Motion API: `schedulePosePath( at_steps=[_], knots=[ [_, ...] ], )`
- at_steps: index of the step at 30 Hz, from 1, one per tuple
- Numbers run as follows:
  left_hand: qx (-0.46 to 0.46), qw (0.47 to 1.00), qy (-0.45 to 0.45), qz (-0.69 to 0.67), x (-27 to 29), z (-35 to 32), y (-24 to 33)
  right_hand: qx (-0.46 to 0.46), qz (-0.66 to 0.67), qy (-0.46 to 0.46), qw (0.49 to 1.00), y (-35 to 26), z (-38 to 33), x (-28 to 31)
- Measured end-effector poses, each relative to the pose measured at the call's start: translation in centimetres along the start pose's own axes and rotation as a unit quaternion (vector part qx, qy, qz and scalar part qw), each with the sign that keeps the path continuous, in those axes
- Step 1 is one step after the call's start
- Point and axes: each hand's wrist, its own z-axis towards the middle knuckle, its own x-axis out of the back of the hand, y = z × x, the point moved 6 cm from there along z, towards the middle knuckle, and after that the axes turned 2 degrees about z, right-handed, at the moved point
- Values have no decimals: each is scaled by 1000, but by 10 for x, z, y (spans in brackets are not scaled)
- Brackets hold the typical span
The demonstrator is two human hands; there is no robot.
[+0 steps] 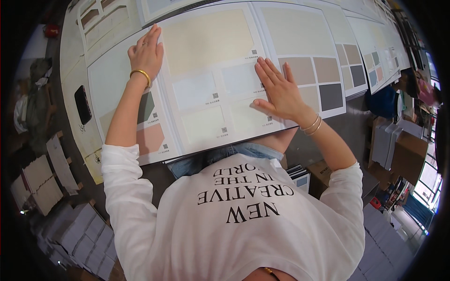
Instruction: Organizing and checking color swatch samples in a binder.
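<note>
A large colour sample book [199, 65] lies spread before me, its stiff pages bearing pale cream, grey, brown, green and pink swatches. My left hand [146, 54] rests along the left fold of the middle page, fingers stretched toward the far edge and holding nothing. A gold bangle circles that wrist. Flat on the right part of the same page, near the other fold, lies my right hand [280, 91], fingers spread and thumb out to the left. Beneath my palms the swatches are partly hidden.
A black phone [83, 104] lies left of the book on the table. Cut-out boards [105, 21] are at the far left, and more sample boards [372, 56] overlap at the right. Cardboard boxes [408, 154] stand on the right; stacked grey-white sheets [84, 234] sit at lower left.
</note>
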Motion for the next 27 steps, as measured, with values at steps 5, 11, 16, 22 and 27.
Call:
schedulePosePath(
  at_steps=[5,11,16,22,27],
  knots=[
    [3,1000,5,-4,-2,1,-1,-71,37,12,997,-25,16,-6],
    [16,1000,3,-1,-5,3,-2,37,145,34,988,-115,74,-25],
    [9,1000,13,-5,-3,6,3,94,141,67,983,-142,106,-26],
    [0,1000,21,-11,-16,8,-12,159,141,41,976,-151,93,-29],
    [-61,978,86,-181,8,7,10,240,199,-36,949,-177,32,-22]
  ],
)
